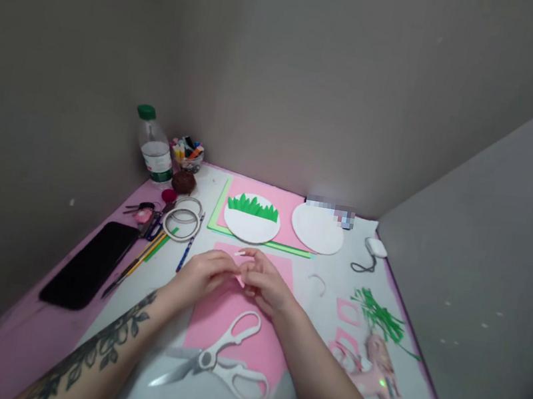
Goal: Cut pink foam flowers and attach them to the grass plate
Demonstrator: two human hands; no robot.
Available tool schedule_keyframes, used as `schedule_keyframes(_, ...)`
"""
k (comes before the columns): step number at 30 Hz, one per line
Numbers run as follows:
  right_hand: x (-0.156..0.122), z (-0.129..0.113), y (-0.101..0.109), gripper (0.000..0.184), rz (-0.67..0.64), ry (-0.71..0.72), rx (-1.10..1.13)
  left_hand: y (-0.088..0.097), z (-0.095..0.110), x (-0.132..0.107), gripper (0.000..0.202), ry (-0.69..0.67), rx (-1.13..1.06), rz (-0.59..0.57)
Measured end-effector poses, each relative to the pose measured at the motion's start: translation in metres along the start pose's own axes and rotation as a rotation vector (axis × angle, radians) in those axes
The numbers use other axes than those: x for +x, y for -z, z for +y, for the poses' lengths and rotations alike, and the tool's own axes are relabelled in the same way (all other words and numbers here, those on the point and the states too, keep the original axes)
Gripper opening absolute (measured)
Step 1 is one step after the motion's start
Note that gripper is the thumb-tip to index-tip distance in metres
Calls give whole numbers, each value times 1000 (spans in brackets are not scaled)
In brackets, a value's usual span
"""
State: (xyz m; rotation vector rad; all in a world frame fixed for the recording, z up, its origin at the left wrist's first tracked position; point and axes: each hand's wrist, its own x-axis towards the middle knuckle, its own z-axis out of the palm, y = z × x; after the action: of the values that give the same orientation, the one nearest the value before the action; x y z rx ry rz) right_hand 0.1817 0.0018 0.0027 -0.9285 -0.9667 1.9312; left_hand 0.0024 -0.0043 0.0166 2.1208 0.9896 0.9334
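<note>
My left hand (205,276) and my right hand (267,287) meet above a pink foam or paper sheet (211,325). Pinched between the fingertips of both is a small piece of pink paper (240,279), largely covered by the fingers. White-handled scissors (208,359) lie with blades apart, partly on the sheet, just in front of the hands. Beyond them, a white paper plate (250,229) carries a jagged green grass strip (252,207) across it. A second white plate (317,228) is plain and sits to its right.
Pink scraps (348,312), green shreds (379,315) and a pink glue gun (377,375) with a lit green light lie at right. Leftward are a black phone (90,264), brushes (134,266), tape rings (182,223), a bottle (154,148) and a marker cup (188,157). Grey walls enclose the table.
</note>
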Motion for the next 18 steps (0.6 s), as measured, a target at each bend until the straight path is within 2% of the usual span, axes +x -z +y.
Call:
schedule_keyframes(3, 1, -1, -2, 33, 149, 134, -4, 0, 3, 2, 19, 143, -36, 69)
schedule_keyframes(6, 0, -3, -4, 13, 345, 342, -144, -3, 4, 4, 21, 443, -123, 229)
schedule_keyframes(9, -3, -4, -7, 8, 353, 416, -366, -7, 2, 6, 26, 648, -306, 280)
schedule_keyframes(12, -4, -2, -11, 10, 342, 404, -457, -11, 4, 7, 26, 691, -460, 245)
schedule_keyframes(18, -1, 4, -9, 11, 394, 418, -512, -11, 10, 7, 25, 726, -621, 225)
